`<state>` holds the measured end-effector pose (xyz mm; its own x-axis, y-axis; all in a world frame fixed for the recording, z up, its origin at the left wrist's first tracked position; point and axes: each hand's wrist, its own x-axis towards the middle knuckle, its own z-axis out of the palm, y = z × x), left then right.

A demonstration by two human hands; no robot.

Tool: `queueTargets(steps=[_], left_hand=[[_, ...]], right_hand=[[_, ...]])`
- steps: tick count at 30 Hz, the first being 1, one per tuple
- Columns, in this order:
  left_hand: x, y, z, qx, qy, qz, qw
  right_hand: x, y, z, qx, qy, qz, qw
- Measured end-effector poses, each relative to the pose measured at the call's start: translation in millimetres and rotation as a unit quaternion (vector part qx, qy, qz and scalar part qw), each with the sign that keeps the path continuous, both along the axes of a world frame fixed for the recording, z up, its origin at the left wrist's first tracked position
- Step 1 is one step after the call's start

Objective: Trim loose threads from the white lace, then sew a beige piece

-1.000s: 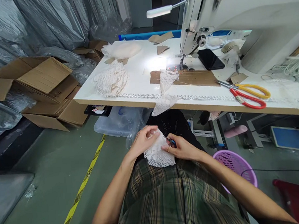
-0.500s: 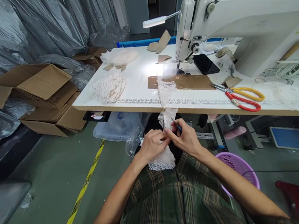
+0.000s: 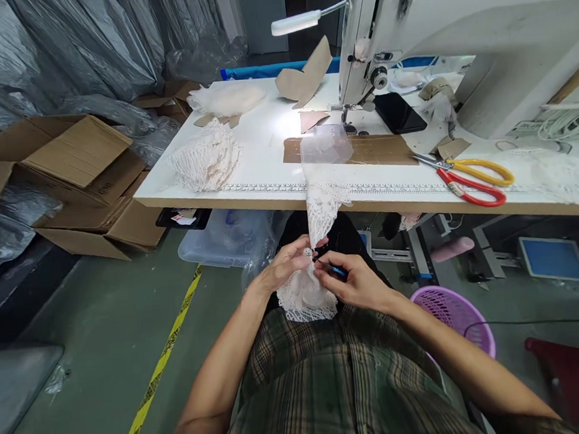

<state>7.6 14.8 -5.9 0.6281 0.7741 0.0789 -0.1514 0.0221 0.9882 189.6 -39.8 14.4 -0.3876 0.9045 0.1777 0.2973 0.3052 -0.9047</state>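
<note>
White lace fabric [image 3: 322,204] hangs over the front edge of the table, with more of it bunched at my lap. My left hand [image 3: 289,264] pinches the lace where it narrows. In my right hand [image 3: 352,277] is a small dark and blue tool [image 3: 334,269], its tip at the lace beside my left fingers. A sheer white piece [image 3: 326,144] lies over a brown cardboard strip [image 3: 379,152] below the sewing machine [image 3: 361,44].
On the white table [image 3: 266,169] lie a lace pile [image 3: 207,158], red and yellow scissors [image 3: 472,179], a black phone [image 3: 399,113] and cardboard scraps [image 3: 306,78]. Open cartons [image 3: 79,160] stand at the left. A purple basket [image 3: 452,314] is at the lower right.
The lace strip has been drawn toward me, and a sheer piece now shows over the cardboard strip. The tool has moved slightly lower and left, to the narrow part of the lace.
</note>
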Motion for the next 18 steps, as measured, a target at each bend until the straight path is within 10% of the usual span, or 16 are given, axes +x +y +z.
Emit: queueTargets(steps=[9, 18], left_hand=[[-2.9, -14.3, -1.6, -0.084, 0.101, 0.102, 0.986], [-9.2, -20.0, -1.5, -0.065, 0.108, 0.117, 0.985]], right_hand=[[14.4, 11.7, -16.9, -0.075, -0.036, -0.072, 0.994], [-0.5, 29.6, -14.2, -0.032, -0.099, 0.0, 0.995]])
